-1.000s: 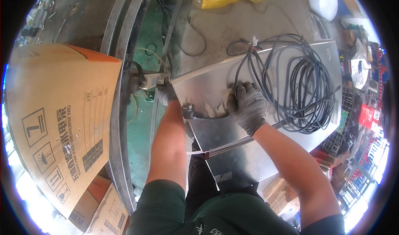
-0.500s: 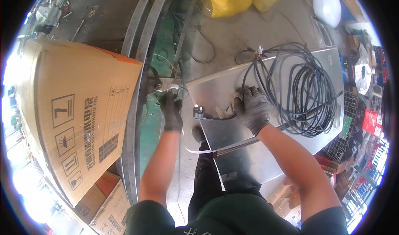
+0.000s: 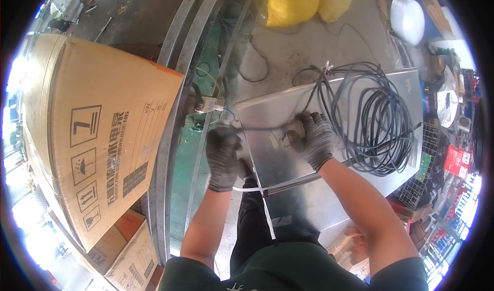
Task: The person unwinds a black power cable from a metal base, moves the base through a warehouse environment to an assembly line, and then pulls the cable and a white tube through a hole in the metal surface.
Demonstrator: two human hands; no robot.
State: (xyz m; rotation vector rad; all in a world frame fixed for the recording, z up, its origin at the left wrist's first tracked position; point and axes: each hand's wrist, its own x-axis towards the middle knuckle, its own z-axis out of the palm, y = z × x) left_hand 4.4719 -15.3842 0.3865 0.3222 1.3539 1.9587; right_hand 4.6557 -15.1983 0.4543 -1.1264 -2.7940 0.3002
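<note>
My left hand (image 3: 223, 156), in a grey glove, is closed at the plug end of a black cable, beside the edge of a shiny metal sheet (image 3: 280, 162). The plug itself is hidden in the fingers. From there a cable stretch (image 3: 265, 129) runs across to my right hand (image 3: 315, 141), also gloved, whose fingers pinch it over the sheet. The rest lies as a large loose cable coil (image 3: 383, 129) on the sheet's right part. Just beyond my left hand, a small pale socket box (image 3: 208, 105) is fixed by the metal frame.
A big cardboard box (image 3: 105, 131) stands at the left beside a steel frame rail (image 3: 172, 93). Farther off are yellow sacks (image 3: 293, 3) and a white plastic roll (image 3: 406, 19). A wire basket (image 3: 424, 162) and shelf goods line the right side.
My left hand has come back from the socket box and taken up the plug end that lay on the sheet. The cable is now drawn between both hands.
</note>
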